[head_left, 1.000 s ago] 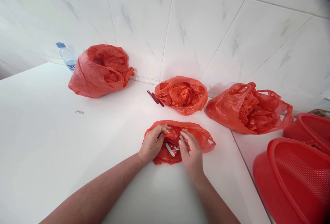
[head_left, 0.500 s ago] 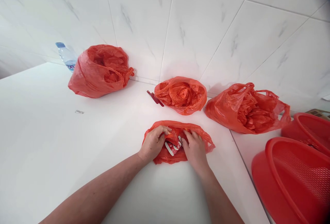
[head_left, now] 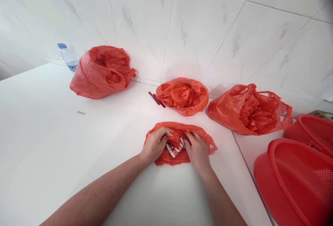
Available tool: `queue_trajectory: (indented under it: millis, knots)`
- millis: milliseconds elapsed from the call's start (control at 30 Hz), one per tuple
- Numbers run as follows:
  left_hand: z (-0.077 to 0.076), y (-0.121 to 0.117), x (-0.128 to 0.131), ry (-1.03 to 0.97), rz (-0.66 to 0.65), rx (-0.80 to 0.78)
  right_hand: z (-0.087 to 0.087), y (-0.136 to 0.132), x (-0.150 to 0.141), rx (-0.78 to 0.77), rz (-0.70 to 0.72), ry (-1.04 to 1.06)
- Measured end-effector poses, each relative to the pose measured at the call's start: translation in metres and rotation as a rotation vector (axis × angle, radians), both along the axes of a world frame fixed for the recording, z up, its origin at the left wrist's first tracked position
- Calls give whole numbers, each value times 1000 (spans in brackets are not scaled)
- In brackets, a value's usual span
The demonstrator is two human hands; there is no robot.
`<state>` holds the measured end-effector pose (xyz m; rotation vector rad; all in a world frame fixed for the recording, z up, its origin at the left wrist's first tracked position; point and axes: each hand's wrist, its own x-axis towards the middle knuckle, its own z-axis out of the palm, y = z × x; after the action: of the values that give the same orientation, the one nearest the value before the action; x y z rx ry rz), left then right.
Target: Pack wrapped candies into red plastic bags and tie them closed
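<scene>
Left hand (head_left: 153,146) pinched on red plastic (head_left: 177,136), right hand (head_left: 198,152) curled, hold unclear, both angled inward over a bag (head_left: 170,161)

Setting: kitchen-like room; home or shop, cannot tell which. Basis: far wall (head_left: 143,21) clad in large, glossy white tiles with grey marbling and visible joints; smooth white worktop (head_left: 65,156) set against it, a dark seam (head_left: 244,156) running across the right side; two red plastic baskets (head_left: 267,177) at right, mesh-sided, of the kind used for rinsing or draining food; clear water bottle (head_left: 68,59) with blue cap, far left by the wall; three stuffed red carrier bags (head_left: 91,76) along the far side, household or market type; lighting bright and even.
</scene>
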<state>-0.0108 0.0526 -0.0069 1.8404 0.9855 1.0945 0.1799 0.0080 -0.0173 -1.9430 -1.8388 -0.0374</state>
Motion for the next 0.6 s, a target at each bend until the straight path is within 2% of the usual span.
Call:
queue_trajectory:
  millis: [167, 267, 433, 600]
  knots:
    - [0, -1, 0, -3, -7, -3, 2, -1, 2, 100, -72, 90]
    - [1, -1, 0, -2, -5, 2, 1, -1, 4, 104, -72, 125]
    - [1, 0, 0, 7, -3, 1, -1, -1, 4, 71, -27, 98]
    - [1, -1, 0, 2, 37, -16, 2, -1, 2, 102, -65, 55]
